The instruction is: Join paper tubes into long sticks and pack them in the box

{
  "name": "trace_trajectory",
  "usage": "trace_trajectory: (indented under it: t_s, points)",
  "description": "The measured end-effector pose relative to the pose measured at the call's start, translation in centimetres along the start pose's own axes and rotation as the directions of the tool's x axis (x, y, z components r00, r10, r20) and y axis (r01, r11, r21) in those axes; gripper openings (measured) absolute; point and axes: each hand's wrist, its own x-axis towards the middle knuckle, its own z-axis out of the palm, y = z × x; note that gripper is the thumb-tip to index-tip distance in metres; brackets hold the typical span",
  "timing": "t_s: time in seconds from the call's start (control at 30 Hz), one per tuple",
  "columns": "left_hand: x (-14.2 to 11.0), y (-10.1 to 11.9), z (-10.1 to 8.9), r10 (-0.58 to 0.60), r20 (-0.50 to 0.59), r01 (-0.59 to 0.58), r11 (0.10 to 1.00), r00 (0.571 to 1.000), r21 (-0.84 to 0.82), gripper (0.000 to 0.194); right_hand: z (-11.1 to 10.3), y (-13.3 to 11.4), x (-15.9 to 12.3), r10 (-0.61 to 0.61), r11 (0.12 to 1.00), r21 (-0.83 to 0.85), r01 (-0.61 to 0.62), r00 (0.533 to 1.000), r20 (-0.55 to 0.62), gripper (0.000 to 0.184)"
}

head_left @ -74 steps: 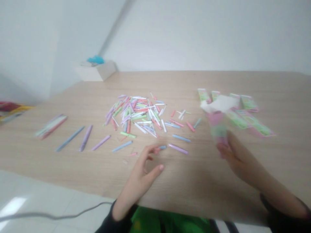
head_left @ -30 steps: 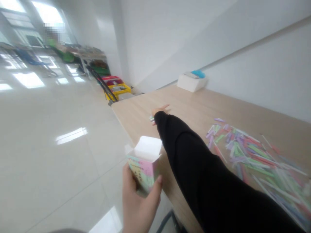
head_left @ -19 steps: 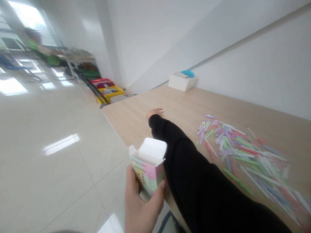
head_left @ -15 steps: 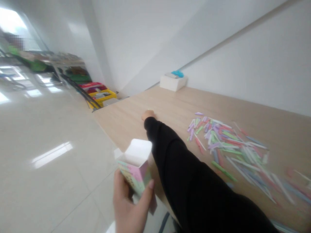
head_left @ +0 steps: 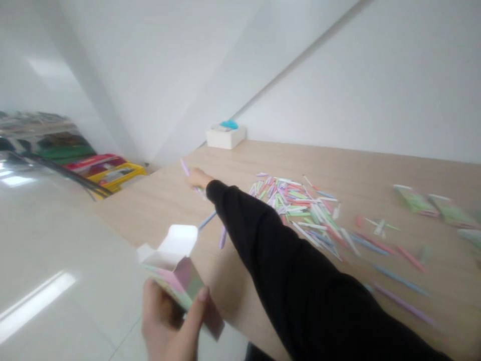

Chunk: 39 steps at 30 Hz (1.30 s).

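Left hand is clamped on the carton: thin printed card, pink and green outside, plain white inside. Rectangular, sharp folds, mouth open, white flap up. Carton is tilted, held in the air over the counter's near-left edge, thumb on its right side, fingers round the other. Wrist is low in view.

Right arm goes straight out, crossing from lower right to far left, black sleeve matte and creased at the elbow. Right hand is low at the far-left part of the counter, a lilac stick poking out past it, green bits below. Its fingers are mostly hidden; can't tell if they're closed on the sticks. Hands are well apart.

Counter is smooth, pale wood grain. Heap sits mid-counter: slim straight sticks, pastel and white, crossing at all angles. A blue stick and another lilac one lie between carton and sleeve. Flat green-pink packs at right, blurred. White box at the back, blue item on top.
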Motion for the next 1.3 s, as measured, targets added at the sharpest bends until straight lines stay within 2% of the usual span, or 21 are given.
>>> trace_trajectory:
  t_s: [0.1,0.17,0.23,0.33,0.43,0.5,0.57,0.6,0.63,0.67,0.7,0.77,0.83,0.93,1.0,1.1,1.17,1.23,1.3]
  points:
    - [-1.7,0.8,2.4,0.020,0.114,-0.017,0.999,0.993,-0.029,0.047,-4.2,0.2,-3.5,-0.029,1.000,0.000,0.029,0.999,-0.040,0.018]
    - [-3.1,1.0,4.3,0.022,0.207,-0.014,0.999,0.978,-0.043,0.051,-7.5,1.1,-8.0,-0.071,0.997,0.016,0.073,0.993,-0.099,0.011]
    - [-4.7,0.8,6.3,0.025,0.300,-0.017,0.999,0.954,-0.029,0.053,-10.9,2.9,-14.4,-0.092,0.994,0.031,0.100,0.974,-0.209,0.005]
    - [-8.0,-0.1,9.1,0.033,0.436,-0.037,0.999,0.899,0.001,0.058,-15.3,6.7,-26.0,-0.050,0.992,0.075,0.099,0.872,-0.488,0.010]
    - [-12.1,-1.3,11.1,0.011,0.574,-0.012,1.000,0.819,-0.002,0.063,-17.4,10.9,-37.8,0.072,0.985,0.164,0.059,0.720,-0.690,0.026]
    - [-14.6,-2.1,12.1,-0.006,0.650,0.007,1.000,0.760,0.000,0.063,-17.4,13.3,-44.6,0.148,0.974,0.217,0.067,0.536,-0.831,0.037]
    - [-16.7,-2.7,12.9,-0.019,0.703,0.027,1.000,0.711,-0.001,0.061,-16.7,15.3,-49.9,0.215,0.965,0.255,0.066,0.363,-0.907,0.039]
    - [-17.5,-2.8,13.2,-0.023,0.722,0.037,0.999,0.692,-0.004,0.060,-16.1,16.2,-52.0,0.236,0.963,0.264,0.059,0.293,-0.926,0.039]
    - [-18.2,-2.8,13.6,-0.025,0.739,0.047,0.999,0.673,-0.009,0.058,-15.5,17.1,-53.8,0.252,0.961,0.272,0.048,0.244,-0.936,0.038]
    - [-18.9,-2.8,14.0,-0.024,0.755,0.052,0.999,0.655,-0.013,0.056,-14.8,17.9,-55.2,0.266,0.960,0.278,0.023,0.217,-0.939,0.036]
    - [-19.5,-2.6,14.3,-0.021,0.768,0.051,0.999,0.640,-0.015,0.054,-14.2,18.8,-56.3,0.281,0.959,0.284,-0.016,0.210,-0.936,0.035]
    - [-20.3,-2.4,14.9,-0.013,0.777,0.033,0.999,0.630,-0.010,0.052,-13.1,20.5,-57.9,0.316,0.948,0.301,-0.101,0.224,-0.922,0.036]
    - [-20.8,-2.2,15.2,-0.008,0.767,0.016,1.000,0.642,-0.003,0.053,-12.3,21.8,-58.8,0.357,0.931,0.325,-0.164,0.230,-0.905,0.038]
    - [-20.7,-2.4,15.3,-0.008,0.746,-0.017,1.000,0.666,0.025,0.054,-11.8,22.8,-59.4,0.418,0.905,0.382,-0.186,0.224,-0.881,0.037]
    - [-20.3,-2.7,15.4,-0.006,0.763,-0.049,0.998,0.646,0.049,0.055,-11.7,22.8,-59.6,0.465,0.884,0.426,-0.194,0.263,-0.845,0.039]
    - [-19.7,-3.1,15.5,-0.008,0.804,-0.087,0.993,0.594,0.075,0.057,-11.5,22.3,-59.7,0.523,0.851,0.488,-0.191,0.367,-0.769,0.046]
    - [-19.7,-3.1,15.6,-0.019,0.810,-0.087,0.992,0.586,0.087,0.057,-11.3,22.2,-59.7,0.531,0.844,0.508,-0.175,0.413,-0.740,0.048]
    - [-20.1,-2.9,15.6,-0.026,0.791,-0.055,0.996,0.612,0.075,0.055,-11.2,22.3,-59.7,0.533,0.840,0.519,-0.159,0.420,-0.734,0.047]
    - [-20.6,-2.6,15.6,-0.029,0.773,-0.020,0.998,0.634,0.054,0.049,-11.1,22.5,-59.7,0.545,0.831,0.536,-0.148,0.405,-0.734,0.045]
